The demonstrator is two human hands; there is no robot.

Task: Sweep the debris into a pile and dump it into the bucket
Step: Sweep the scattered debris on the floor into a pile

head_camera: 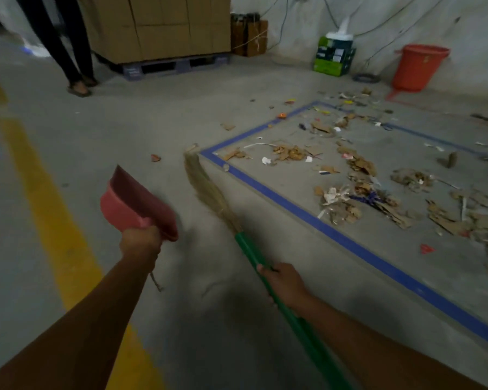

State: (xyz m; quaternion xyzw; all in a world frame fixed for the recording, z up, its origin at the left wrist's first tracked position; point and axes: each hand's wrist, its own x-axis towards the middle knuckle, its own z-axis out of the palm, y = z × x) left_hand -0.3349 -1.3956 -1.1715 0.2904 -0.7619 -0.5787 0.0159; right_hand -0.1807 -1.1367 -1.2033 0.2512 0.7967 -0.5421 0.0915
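Note:
My left hand (140,241) grips the handle of a pink dustpan (137,205), held up off the floor. My right hand (283,282) is closed around the green handle of a broom (209,190). Its straw head points forward and ends near the corner of a blue taped rectangle (268,191). Debris (358,178), mostly cardboard scraps, paper bits and wrappers, lies scattered inside and around that rectangle, to the right of the broom. A red bucket (419,67) stands upright by the back wall at far right.
A yellow floor line (44,198) runs on the left. A person's legs (68,52) stand at the back left next to stacked cardboard boxes on a pallet (158,32). Green boxes (334,56) and cables sit near the wall.

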